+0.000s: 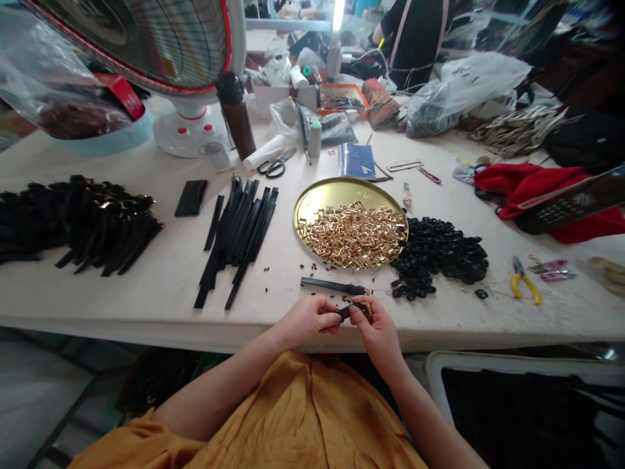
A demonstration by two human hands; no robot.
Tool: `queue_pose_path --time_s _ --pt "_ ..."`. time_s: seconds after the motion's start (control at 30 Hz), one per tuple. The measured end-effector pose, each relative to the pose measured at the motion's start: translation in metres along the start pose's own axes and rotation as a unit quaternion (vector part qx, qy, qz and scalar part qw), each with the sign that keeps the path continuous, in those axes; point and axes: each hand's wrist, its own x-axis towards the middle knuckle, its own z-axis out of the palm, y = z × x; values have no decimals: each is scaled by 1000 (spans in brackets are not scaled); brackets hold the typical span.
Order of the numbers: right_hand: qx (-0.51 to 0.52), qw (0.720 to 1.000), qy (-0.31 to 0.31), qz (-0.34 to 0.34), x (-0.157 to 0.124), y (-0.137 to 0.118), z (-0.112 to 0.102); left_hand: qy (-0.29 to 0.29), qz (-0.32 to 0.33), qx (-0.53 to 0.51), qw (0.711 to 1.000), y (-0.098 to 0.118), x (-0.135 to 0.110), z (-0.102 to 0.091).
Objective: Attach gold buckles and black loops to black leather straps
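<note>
Near the table's front edge, my left hand point(319, 315) pinches one end of a short black strap point(344, 312). My right hand point(370, 319) grips the other end, where a bit of gold buckle point(370, 311) shows between the fingers. Just beyond my hands lies another black strap point(334, 285) with a metal fitting at its right end. Behind it, a round gold tray point(312, 193) bears a heap of small gold buckles point(355, 234). To the right of the tray is a pile of black loops point(442, 254). Small black bits are scattered around my hands.
Black straps point(239, 228) lie left of the tray, with a phone point(191, 198) and a pile of buckled straps point(97, 225) farther left. Yellow-handled pliers point(525, 283) rest at right. Scissors point(277, 164), a bottle point(235, 114) and a fan point(188, 124) stand behind. A person point(415, 39) is across the table.
</note>
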Motion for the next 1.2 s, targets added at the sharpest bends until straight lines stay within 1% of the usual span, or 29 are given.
queue_pose_path --time_s 0.1,0.2,0.27,0.3,0.37,0.43,0.47,0.5,0.53,0.57,0.63,0.7,0.77,0.87,0.9,1.0,1.1,1.2 --pt "-35 999 -7 -21 -4 1 -1 29 14 14 999 -8 0 7" --pt "-43 998 -43 -32 -8 3 -4 49 25 67 996 -12 0 11" --pt "-41 997 -62 -35 -10 4 -5 42 32 94 994 -8 -2 10" --pt "-37 997 -67 -31 -11 4 -6 23 37 101 994 -5 -3 8" --pt "-19 997 -75 -8 -13 2 -8 -36 37 80 995 5 -9 0" --pt "29 994 -100 39 -13 0 -9 -110 2 1 994 14 -14 -9" --pt "67 989 -118 66 -13 -1 -10 -139 -23 -49 989 18 -16 -12" --pt "109 980 -135 93 -14 -2 -10 -161 -47 -93 981 19 -18 -14" --pt "151 971 -146 116 -14 -2 -10 -168 -63 -124 976 19 -18 -15" --pt "185 962 -151 133 -14 -3 -10 -160 -68 -137 975 17 -17 -15" --pt "213 955 -149 145 -16 -4 -8 -114 -52 -126 984 9 -12 -10" --pt "182 965 -140 127 -17 -4 -7 -67 -22 -104 992 0 -6 -3" --pt "132 979 -125 92 -20 -5 -7 -30 8 -84 996 -8 -2 5" --pt "104 989 -95 53 -23 -5 -6 20 33 -84 996 -13 -2 16" --pt "106 990 -85 44 -24 -4 -5 19 31 -100 994 -12 -3 19" --pt "101 994 -45 22 -24 -3 -2 -30 -5 -187 982 -11 -7 25" --pt "90 996 -19 14 -22 -2 1 -53 -69 -293 952 -11 -10 26" --pt "88 996 -19 9 -21 0 3 -72 -106 -370 920 -12 -11 27"
